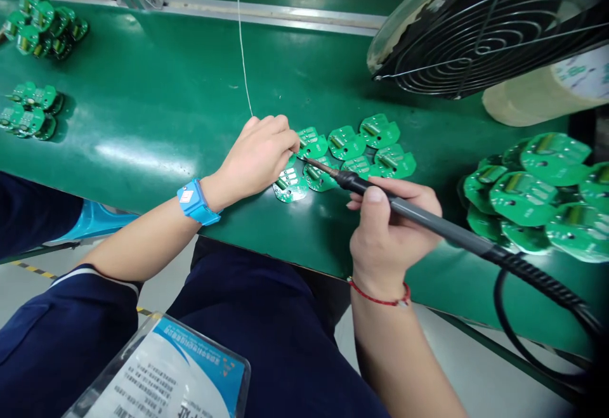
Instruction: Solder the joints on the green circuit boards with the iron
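Note:
My right hand (387,224) is closed around the grey handle of a soldering iron (428,218), whose tip touches a small green circuit board (318,177). My left hand (259,155), with a blue wrist strap (195,201), has its fingers curled and pinched on a thin solder wire (242,44) that runs up and away. Its fingertips rest next to another green board (311,143). Several such boards lie in a cluster on the green belt (157,107) between my hands.
A heap of green boards (533,196) lies at the right, two smaller heaps (33,110) at the far left. A wire fan guard (480,31) and a tape roll (547,91) hang over the right. The iron's black cable (537,278) loops off the belt's edge.

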Action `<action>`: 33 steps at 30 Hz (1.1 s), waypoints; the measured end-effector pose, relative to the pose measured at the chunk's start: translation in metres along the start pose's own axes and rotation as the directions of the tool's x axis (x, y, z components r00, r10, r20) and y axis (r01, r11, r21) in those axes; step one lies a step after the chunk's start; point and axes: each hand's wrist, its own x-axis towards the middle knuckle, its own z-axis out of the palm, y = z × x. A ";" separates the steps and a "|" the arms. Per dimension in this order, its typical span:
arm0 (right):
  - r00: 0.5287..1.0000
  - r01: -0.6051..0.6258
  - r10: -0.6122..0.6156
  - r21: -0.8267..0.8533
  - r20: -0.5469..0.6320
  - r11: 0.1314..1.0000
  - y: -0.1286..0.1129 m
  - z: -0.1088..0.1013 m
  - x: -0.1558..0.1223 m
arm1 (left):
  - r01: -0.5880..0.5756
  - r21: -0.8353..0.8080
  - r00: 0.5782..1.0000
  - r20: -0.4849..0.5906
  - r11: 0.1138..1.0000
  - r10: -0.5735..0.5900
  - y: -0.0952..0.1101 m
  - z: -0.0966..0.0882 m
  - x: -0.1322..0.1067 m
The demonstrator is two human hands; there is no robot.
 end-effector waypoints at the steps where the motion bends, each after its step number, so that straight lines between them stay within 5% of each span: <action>1: 1.000 -0.005 0.005 0.006 0.009 1.000 -0.001 0.000 0.000 | 0.001 0.000 1.000 -0.002 1.000 -0.001 0.000 0.000 0.000; 33: 0.999 0.009 -0.007 -0.054 0.033 0.998 0.002 0.000 0.001 | -0.030 0.033 1.000 -0.005 0.999 0.031 0.009 0.012 0.010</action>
